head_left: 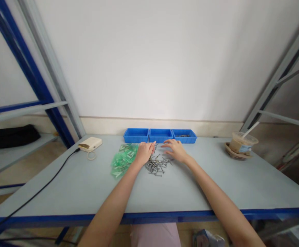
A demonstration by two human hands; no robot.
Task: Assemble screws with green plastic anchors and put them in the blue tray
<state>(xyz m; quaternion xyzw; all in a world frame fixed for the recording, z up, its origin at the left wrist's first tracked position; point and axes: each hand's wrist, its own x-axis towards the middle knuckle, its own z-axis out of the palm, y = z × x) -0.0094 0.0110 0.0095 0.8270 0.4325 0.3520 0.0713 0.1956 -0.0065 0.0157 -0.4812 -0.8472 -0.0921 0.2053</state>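
The left hand is curled at the upper edge of a pile of metal screws; whether any are pinched in its fingers cannot be told. The right hand is held with fingers loosely spread, nothing visibly grasped, just beside the pile's upper right. Behind the hands, three blue plastic bins are lined up: a left bin, a middle bin and a right bin, in which more screws are contained. The loose screws are slender, grey and tangled. Crinkled, translucent green plastic packaging is partly hidden by the left hand. On the smooth grey tabletop, a cream-coloured device with a black cable is placed at left, a plastic cup at right.
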